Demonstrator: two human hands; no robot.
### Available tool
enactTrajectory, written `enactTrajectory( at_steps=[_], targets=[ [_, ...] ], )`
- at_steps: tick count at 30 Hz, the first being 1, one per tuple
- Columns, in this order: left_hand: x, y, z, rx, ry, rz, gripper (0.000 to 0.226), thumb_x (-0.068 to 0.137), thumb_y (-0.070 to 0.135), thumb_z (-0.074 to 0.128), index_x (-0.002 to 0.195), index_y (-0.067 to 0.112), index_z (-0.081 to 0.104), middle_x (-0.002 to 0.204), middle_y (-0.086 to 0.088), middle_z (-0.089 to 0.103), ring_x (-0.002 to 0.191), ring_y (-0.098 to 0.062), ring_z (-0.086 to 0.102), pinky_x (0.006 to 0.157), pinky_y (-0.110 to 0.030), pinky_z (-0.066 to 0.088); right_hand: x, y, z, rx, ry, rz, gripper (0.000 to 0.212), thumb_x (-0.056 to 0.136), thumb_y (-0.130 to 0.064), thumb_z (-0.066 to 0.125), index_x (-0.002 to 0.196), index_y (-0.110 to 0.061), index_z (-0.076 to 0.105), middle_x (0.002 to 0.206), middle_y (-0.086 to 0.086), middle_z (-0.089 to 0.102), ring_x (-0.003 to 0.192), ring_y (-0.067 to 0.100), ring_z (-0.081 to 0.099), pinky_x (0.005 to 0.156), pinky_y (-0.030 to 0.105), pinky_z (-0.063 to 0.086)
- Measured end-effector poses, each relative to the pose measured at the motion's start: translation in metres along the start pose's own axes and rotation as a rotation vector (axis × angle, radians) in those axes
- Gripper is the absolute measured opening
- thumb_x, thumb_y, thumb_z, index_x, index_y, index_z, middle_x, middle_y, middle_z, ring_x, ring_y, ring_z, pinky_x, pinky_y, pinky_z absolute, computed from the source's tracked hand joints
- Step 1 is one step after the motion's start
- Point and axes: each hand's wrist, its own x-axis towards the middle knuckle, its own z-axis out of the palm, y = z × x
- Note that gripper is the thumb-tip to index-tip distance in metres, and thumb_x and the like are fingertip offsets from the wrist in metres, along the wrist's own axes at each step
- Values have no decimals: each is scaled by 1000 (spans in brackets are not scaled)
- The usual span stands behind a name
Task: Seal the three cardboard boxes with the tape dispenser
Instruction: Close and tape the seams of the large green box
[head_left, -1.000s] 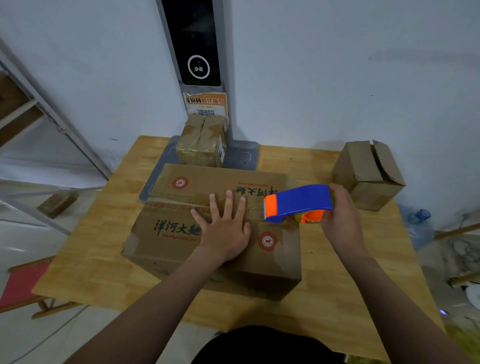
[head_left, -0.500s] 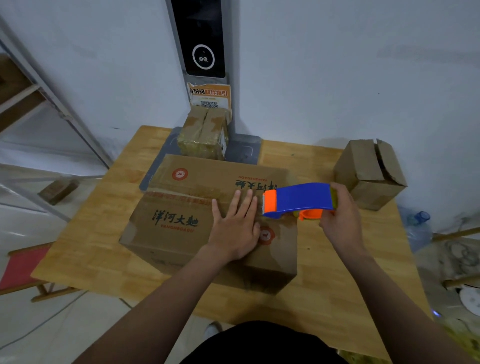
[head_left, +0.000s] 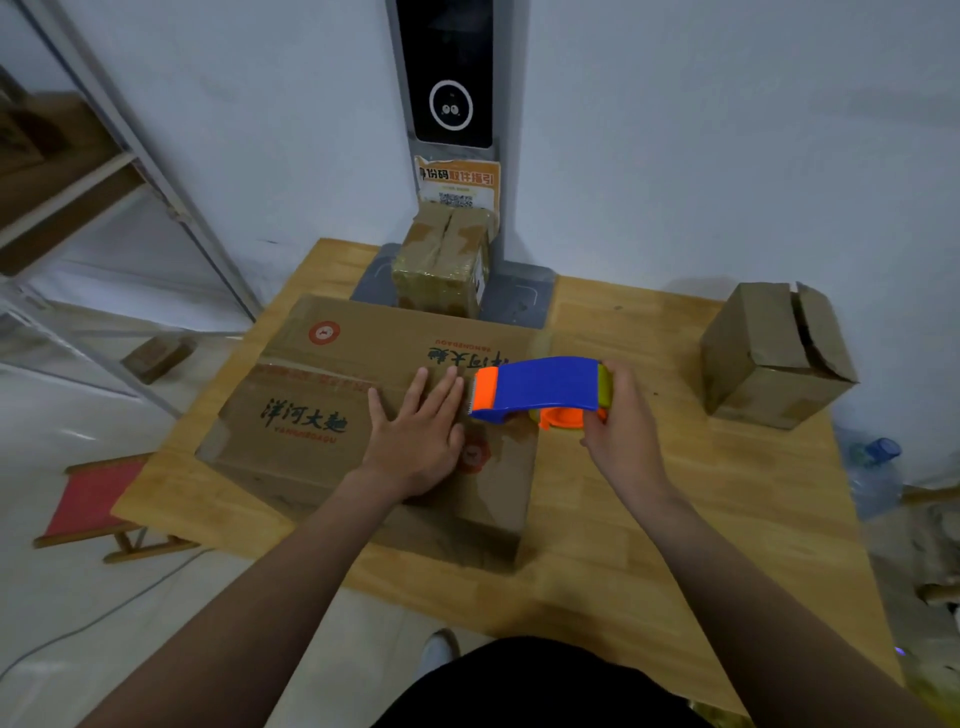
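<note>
Wooden table (head_left: 649, 519), left hand (head_left: 415, 441) flat on large box (head_left: 374, 338), fingers (head_left: 447, 389) straight, right hand (head_left: 623, 431) gripping tape dispenser (head_left: 545, 384)

Your left hand (head_left: 415, 439) lies flat on the big box (head_left: 332, 364), right in the way of the tape dispenser (head_left: 540, 387) that your right hand (head_left: 623, 441) grips. Left of that hand the box top is open. Behind, a small taped box (head_left: 441, 260) and the post (head_left: 451, 62) close off the far edge. To your right, bare table (head_left: 628, 327) runs to the open-flapped box (head_left: 763, 358).
</note>
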Motion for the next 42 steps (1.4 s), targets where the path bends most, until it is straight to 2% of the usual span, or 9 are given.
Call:
enactTrajectory(
  at_steps=[3, 5, 14, 18, 21, 25, 30, 35, 42],
  targets=[
    [3, 4, -6, -46, -54, -63, 59, 106, 51, 16, 161, 41, -3, 168, 19, -17, 155, -23, -21, 105, -84, -6, 4, -7, 7, -39, 2, -21, 42, 92, -11, 66, 130, -22, 51, 118, -9, 59, 104, 12, 59, 79, 30, 51],
    [4, 10, -5, -65, -83, -78, 57, 105, 53, 15, 159, 47, -5, 167, 19, -20, 153, -27, -26, 101, -87, -10, 6, -8, 5, -72, -14, -2, 44, 91, -9, 67, 130, -20, 51, 118, -6, 60, 102, 8, 56, 79, 24, 43],
    [3, 10, -3, -74, -79, -113, 56, 105, 55, 10, 155, 52, -13, 165, 21, -24, 152, -29, -28, 100, -87, -11, 8, -2, -25, -171, 87, 47, 43, 86, -8, 67, 124, -25, 55, 116, -1, 66, 104, 25, 63, 83, 41, 52],
    [3, 14, 0, -65, -57, -135, 57, 104, 56, 9, 156, 50, -12, 166, 20, -22, 153, -31, -26, 100, -88, -8, 2, 16, -40, -261, 68, 56, 43, 85, -7, 66, 119, -28, 50, 111, 1, 66, 100, 33, 65, 76, 45, 53],
    [3, 23, 1, -50, -55, -157, 60, 103, 58, 10, 158, 45, -11, 167, 16, -22, 153, -36, -24, 100, -89, -6, -3, 18, -39, -275, 53, 39, 36, 86, -4, 62, 118, -18, 53, 107, 4, 63, 95, 34, 63, 71, 41, 49],
    [3, 26, 2, -6, -16, -119, 63, 104, 55, 12, 161, 36, -8, 169, 11, -18, 153, -41, -20, 103, -88, -2, -5, 22, -40, -342, 34, 27, 37, 87, -7, 60, 120, -19, 49, 113, 3, 61, 93, 36, 63, 66, 39, 45],
    [2, 52, 7, 24, 30, 39, 69, 105, 55, 15, 163, 24, -6, 169, 8, -18, 155, -29, -21, 110, -82, -2, -7, 27, -40, -350, 22, 35, 37, 88, -9, 59, 123, -19, 49, 114, 1, 61, 89, 37, 64, 64, 35, 38],
    [2, 67, 9, 20, -2, -52, 103, 87, 85, 11, 161, 17, -11, 168, 1, -23, 153, -37, -23, 105, -85, -4, -5, 26, -40, -351, 14, 37, 36, 89, -9, 61, 122, -18, 49, 113, 0, 60, 83, 28, 60, 62, 32, 34],
    [1, 71, 10, 61, 23, -87, 98, 92, 79, 19, 162, 16, -7, 169, 0, -20, 154, -40, -17, 105, -86, 6, -3, 36, -43, -258, 82, 100, 34, 87, -11, 62, 117, -26, 53, 108, -2, 66, 94, 28, 63, 67, 34, 39]
  ],
)
